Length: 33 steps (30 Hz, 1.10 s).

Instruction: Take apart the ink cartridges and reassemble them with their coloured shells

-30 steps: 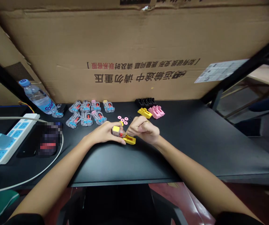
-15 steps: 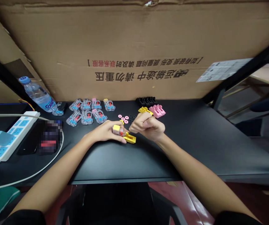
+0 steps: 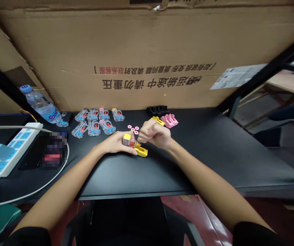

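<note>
My left hand (image 3: 115,142) is closed around a small clear plastic assembly (image 3: 127,140) with a yellow square end and a red part inside. A yellow plastic piece (image 3: 142,151) with a slot along it sticks out to the right, beside the left thumb and against the assembly. My right hand (image 3: 155,134) is curled, its fingertips pinched together right at the assembly's right end. Whatever lies between those fingertips is hidden. Pink rings (image 3: 133,130) lie on the desk just behind both hands.
Several clear assemblies (image 3: 94,128) with blue and red parts stand at back left. Behind my right hand are yellow (image 3: 159,120), pink (image 3: 169,120) and black pieces (image 3: 158,110). A bottle (image 3: 43,107), power strip (image 3: 15,147) and cable (image 3: 59,171) occupy the left; cardboard (image 3: 147,44) walls the back.
The view has shifted slightly. My right hand has turned a little and moved slightly left, staying at the assembly; black rings behind it are now hidden. My left hand keeps its hold.
</note>
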Tool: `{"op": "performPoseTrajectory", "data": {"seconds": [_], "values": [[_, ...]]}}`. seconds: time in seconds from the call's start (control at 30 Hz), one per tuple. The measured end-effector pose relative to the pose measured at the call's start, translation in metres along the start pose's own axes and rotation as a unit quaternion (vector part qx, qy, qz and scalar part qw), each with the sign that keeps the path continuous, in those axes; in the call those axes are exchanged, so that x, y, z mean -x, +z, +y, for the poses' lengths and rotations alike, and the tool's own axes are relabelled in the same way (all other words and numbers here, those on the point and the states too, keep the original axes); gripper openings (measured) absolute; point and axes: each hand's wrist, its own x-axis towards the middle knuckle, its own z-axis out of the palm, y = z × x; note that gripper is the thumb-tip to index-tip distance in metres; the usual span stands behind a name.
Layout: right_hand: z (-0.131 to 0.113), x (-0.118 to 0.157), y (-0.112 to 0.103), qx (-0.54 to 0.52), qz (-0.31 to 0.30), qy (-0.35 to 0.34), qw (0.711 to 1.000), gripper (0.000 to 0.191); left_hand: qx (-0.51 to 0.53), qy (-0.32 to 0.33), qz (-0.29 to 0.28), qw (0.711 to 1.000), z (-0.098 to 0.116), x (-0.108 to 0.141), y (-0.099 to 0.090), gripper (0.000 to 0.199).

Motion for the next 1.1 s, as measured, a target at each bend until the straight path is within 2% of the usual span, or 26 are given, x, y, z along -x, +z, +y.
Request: {"op": "performPoseTrajectory", "data": {"seconds": [0.03,0.1,0.17,0.23,0.3,0.43,0.53,0.87,1.1], "values": [[0.002,-0.001,0.003,0.004,0.031,-0.007,0.999,0.037,-0.008,0.005,0.011,1.0,0.0,0.0,0.0,0.053],[0.009,-0.001,0.011,0.012,0.134,-0.051,0.99,0.04,-0.029,0.019,0.046,0.998,0.0,0.0,0.001,0.054],[0.015,-0.001,0.019,0.012,0.247,-0.112,0.962,0.044,-0.057,0.027,0.083,0.995,-0.001,0.001,0.001,0.052],[0.017,0.0,0.023,-0.007,0.294,-0.15,0.944,0.048,-0.082,0.027,0.109,0.99,-0.002,0.002,0.001,0.052],[0.013,0.003,0.02,-0.039,0.26,-0.143,0.954,0.05,-0.092,0.028,0.12,0.988,-0.002,0.002,0.0,0.052],[-0.001,0.009,0.007,-0.063,0.091,-0.053,0.992,0.043,-0.074,0.025,0.106,0.991,-0.002,0.002,-0.002,0.053],[-0.003,0.012,0.005,-0.045,0.021,-0.027,0.998,0.039,-0.072,0.024,0.085,0.994,-0.001,0.002,-0.004,0.055],[0.004,0.01,0.014,0.002,0.006,-0.052,0.999,0.038,-0.08,0.036,0.053,0.995,-0.001,0.002,-0.003,0.056],[0.001,0.01,0.014,-0.027,0.011,-0.03,0.999,0.04,-0.078,0.036,0.044,0.995,0.001,0.001,-0.004,0.057]]}}
